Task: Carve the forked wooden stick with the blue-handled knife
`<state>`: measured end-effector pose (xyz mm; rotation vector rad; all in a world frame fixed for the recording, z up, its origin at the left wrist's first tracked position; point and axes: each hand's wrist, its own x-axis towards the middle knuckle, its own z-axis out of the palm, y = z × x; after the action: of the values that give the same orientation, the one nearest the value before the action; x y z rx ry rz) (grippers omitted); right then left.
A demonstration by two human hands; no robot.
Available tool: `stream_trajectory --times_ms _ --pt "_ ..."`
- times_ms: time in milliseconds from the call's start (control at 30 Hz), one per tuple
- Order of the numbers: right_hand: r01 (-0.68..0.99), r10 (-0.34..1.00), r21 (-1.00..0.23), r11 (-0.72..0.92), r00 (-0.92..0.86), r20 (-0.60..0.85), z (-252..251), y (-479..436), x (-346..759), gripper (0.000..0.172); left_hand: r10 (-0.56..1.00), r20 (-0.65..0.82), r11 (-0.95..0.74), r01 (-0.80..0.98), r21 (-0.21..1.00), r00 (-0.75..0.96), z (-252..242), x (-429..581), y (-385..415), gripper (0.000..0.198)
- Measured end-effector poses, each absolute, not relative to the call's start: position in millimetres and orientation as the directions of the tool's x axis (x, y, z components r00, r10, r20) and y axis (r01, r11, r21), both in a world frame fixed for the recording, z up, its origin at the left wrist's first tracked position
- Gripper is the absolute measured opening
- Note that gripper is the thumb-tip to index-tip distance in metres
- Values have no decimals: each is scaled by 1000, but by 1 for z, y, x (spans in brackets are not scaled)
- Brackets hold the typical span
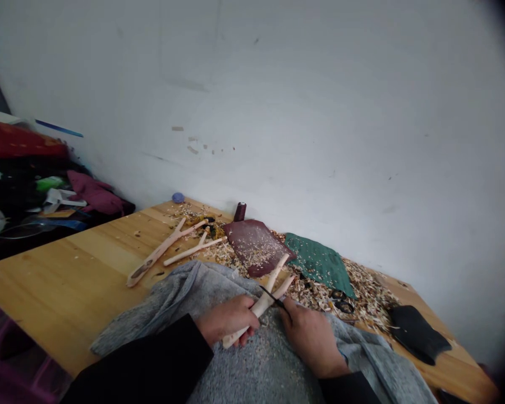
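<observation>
Left hand (227,321) closed around pale peeled forked branch (256,308), held above grey knitted cloth (252,365) covering lap. Right hand (309,336) closed on slim black knife (275,298), blade at branch fork. Far side of pine table (76,269): two pale forked sticks (164,252), maroon leather sheet (252,247), green leather sheet (320,264), scattered wood shavings (340,297).

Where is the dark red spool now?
In the head view, the spool stands by the wall at the table's far edge, just behind the maroon sheet, right of the blue ball.
</observation>
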<state>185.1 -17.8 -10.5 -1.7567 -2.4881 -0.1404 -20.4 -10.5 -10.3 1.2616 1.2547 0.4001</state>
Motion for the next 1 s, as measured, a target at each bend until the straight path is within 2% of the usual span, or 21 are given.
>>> stream_trajectory --times_ms 167,267,433,633,1000 --pt "929 922 88 359 -367 123 -16 -31 176 21 791 -462 373 281 884 402 -13 -23 -14 14" --pt "914 899 119 389 -405 168 -25 -39 176 19 792 -457 380 259 888 404 -11 -23 -21 23" --pt "931 892 103 349 -364 267 -35 -42 184 19 856 -401 337 234 912 328 -8 -24 -32 8" --pt "926 900 67 373 -378 215 -30 -43 183 18 865 -383 307 264 915 324 -9 -25 -33 11" --pt "914 898 112 389 -404 175 -26 -44 182 15 862 -378 273 321 907 337 -4 -23 -33 8"
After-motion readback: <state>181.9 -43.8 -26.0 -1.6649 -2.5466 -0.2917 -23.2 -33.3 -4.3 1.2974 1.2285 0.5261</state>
